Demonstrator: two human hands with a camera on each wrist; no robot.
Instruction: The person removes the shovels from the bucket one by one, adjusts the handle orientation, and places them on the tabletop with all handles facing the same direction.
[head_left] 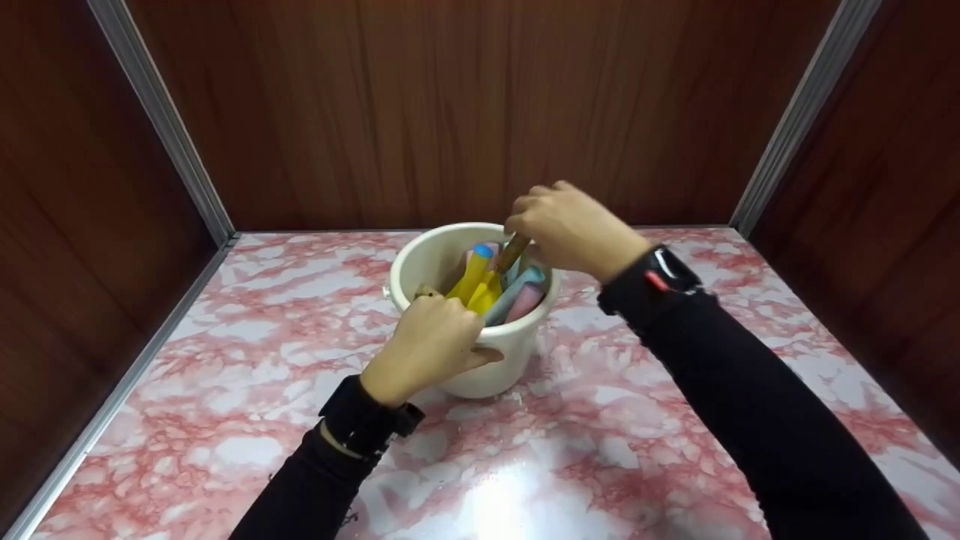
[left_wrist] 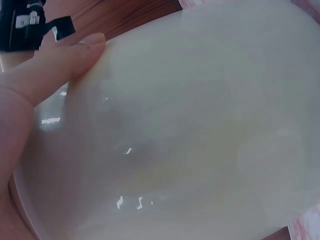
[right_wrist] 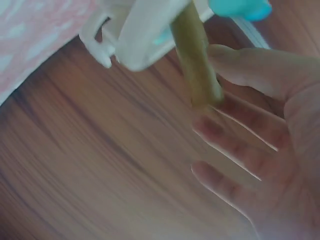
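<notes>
A white plastic bucket (head_left: pixel 487 367) stands upright on the table with several things inside. My left hand (head_left: pixel 431 341) grips its near-left rim, the thumb lying along the outer wall; in the left wrist view the bucket's wall (left_wrist: pixel 190 120) fills most of the picture. Over the far-right side of the bucket, my right hand (head_left: pixel 574 229) pinches the upper end of a brown wooden-looking stick (head_left: pixel 512 253) between thumb and fingers. The stick's lower end is hidden among the contents. Beside it are a yellow thing with a blue tip (head_left: pixel 480 262), a blue-grey roll (head_left: pixel 517 289) and a pink one (head_left: pixel 527 301).
The tabletop (head_left: pixel 247 450) has a red-and-white marbled pattern. Dark wood panels (head_left: pixel 450 112) rise at the back and both sides, with grey metal strips (head_left: pixel 169 120) at the corners.
</notes>
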